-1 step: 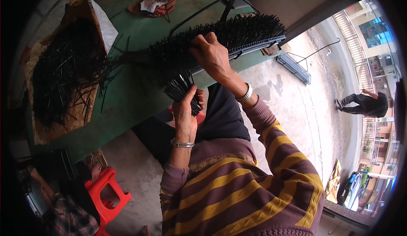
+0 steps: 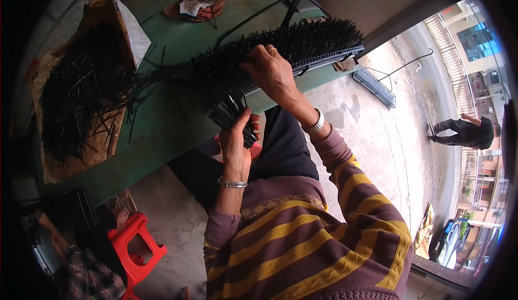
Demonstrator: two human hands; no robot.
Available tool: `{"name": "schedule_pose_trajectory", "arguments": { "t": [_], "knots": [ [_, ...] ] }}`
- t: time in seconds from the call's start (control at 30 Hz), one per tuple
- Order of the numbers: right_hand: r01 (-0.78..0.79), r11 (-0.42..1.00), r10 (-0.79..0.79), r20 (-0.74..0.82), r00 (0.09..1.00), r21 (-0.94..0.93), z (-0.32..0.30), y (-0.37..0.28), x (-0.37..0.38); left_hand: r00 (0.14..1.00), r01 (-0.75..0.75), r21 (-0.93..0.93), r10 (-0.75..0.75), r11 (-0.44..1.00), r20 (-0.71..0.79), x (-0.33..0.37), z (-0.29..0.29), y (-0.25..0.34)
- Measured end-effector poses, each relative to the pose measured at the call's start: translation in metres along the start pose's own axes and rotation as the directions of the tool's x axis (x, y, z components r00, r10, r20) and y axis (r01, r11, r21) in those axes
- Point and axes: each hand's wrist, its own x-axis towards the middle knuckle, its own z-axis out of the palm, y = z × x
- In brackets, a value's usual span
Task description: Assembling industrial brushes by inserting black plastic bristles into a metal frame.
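Against the near side of the bristle rack (image 2: 294, 38), toward its left end: right hand (image 2: 271, 74), knuckles up, fingertips sunk among the black bristles. Can't tell whether pinching a strand or only pressing in; tips hidden. Ring (image 2: 273, 51) on one finger, pale segmented band (image 2: 318, 121) round the wrist.

Just below the rack's left end: left hand (image 2: 236, 138), closed round a bundle of black strands (image 2: 225, 112). Gripped with thumb along the bundle, strand ends fanned out toward the rack. Can't tell whether touching it; too dark there. Silver bangle (image 2: 233, 183) on that wrist.

Lying slantwise on the green tabletop (image 2: 162, 143): the rack itself, long, packed thick with bristles, grey toothed strip (image 2: 330, 58) along the near edge.

Left of the rack, well apart: big loose heap of black strands (image 2: 81, 92) on a brown sheet (image 2: 55, 170), strays scattered between heap and rack.

Beyond the rack, up and left: crumpled reddish patterned cloth (image 2: 210, 10), whitish piece on top.

Right of the rack, on the concrete floor (image 2: 372, 138): grey tray-like frame (image 2: 375, 87) with wire handle. Farther right of the rack, outdoors: person in dark clothing (image 2: 467, 133).

Well below the rack, to the left: red plastic stool (image 2: 123, 238), plaid garment (image 2: 91, 276) of another person beside it.
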Motion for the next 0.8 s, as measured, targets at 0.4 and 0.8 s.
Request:
{"name": "schedule_pose_trajectory", "arguments": {
  "t": [0.4,0.8],
  "knots": [
    [-0.298,0.832,0.169,0.298,0.939,0.467,-0.048,-0.012,-0.014,0.997,0.079,-0.030,-0.080,0.996,-0.012,0.006,-0.006,0.001],
    [0.013,0.989,0.000,-0.091,0.996,0.150,0.000,0.009,0.001,1.000,0.026,-0.014,-0.026,1.000,0.000,0.002,0.004,0.002]
  ]
}}
